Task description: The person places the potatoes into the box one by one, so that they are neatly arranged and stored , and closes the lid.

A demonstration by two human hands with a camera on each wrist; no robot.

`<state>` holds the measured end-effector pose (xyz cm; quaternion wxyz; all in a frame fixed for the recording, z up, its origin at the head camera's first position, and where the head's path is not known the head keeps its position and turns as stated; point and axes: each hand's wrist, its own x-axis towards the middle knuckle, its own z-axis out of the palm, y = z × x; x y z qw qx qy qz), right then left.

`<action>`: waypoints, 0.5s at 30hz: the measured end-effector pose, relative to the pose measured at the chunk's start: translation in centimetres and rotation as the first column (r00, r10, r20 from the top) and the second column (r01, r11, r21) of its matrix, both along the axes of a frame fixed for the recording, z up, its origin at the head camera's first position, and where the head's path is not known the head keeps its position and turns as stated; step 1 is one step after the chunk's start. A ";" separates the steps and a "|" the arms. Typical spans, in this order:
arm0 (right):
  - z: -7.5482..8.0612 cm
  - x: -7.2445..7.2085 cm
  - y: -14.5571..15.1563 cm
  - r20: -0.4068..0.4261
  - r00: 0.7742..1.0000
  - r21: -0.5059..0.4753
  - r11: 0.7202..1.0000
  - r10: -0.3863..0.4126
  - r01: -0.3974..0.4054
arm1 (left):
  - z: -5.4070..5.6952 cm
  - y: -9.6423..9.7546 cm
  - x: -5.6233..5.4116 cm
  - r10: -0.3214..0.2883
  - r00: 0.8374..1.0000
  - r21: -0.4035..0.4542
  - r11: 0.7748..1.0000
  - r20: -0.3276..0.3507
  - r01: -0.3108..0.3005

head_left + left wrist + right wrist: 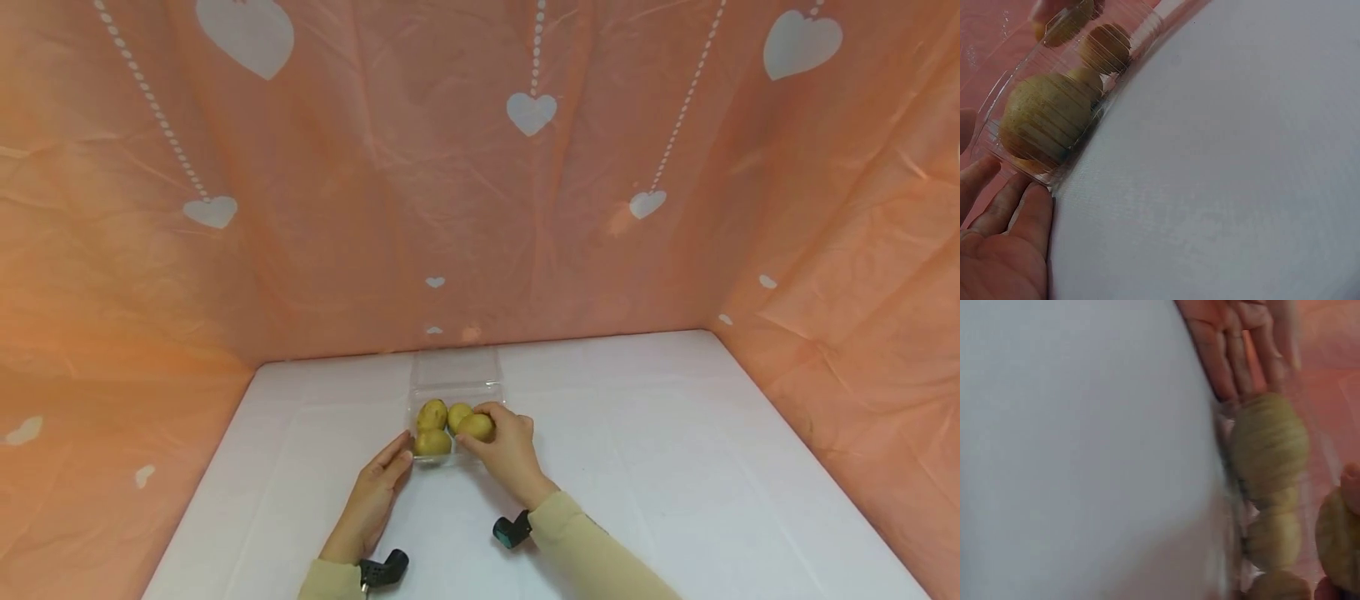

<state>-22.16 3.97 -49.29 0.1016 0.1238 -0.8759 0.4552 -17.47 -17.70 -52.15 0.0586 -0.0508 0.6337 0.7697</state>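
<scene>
A clear plastic hinged box (457, 390) lies on the white table with its lid folded back toward the far wall. Inside are several potatoes, among them a front left potato (432, 443) and one behind it (432, 413). My left hand (378, 492) rests its extended fingers against the box's left front corner; the left wrist view shows the fingertips (1038, 197) right at the clear wall. With thumb and fingers my right hand (510, 446) pinches a potato (476, 427) over the right part of the box. In the right wrist view that potato (1335, 540) appears above the others.
White cloth covers the table (637, 450) around the box. Pink-orange curtains (465, 208) with white hearts enclose the back and both sides, the back one just behind the lid. Black wrist cameras (384, 569) sit on both wrists.
</scene>
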 end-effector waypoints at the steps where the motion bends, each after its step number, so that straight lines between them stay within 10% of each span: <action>1: -0.1 0.0 -0.2 -0.020 1.000 0.018 1.000 0.001 0.000 | 0.0 0.0 0.0 0.001 1.000 0.002 1.000 -0.001 -0.001; 15: -1.0 0.3 -0.9 -0.126 0.991 0.065 0.997 -0.034 0.042 | 0.0 0.0 -0.1 -0.005 1.000 0.007 1.000 -0.001 0.005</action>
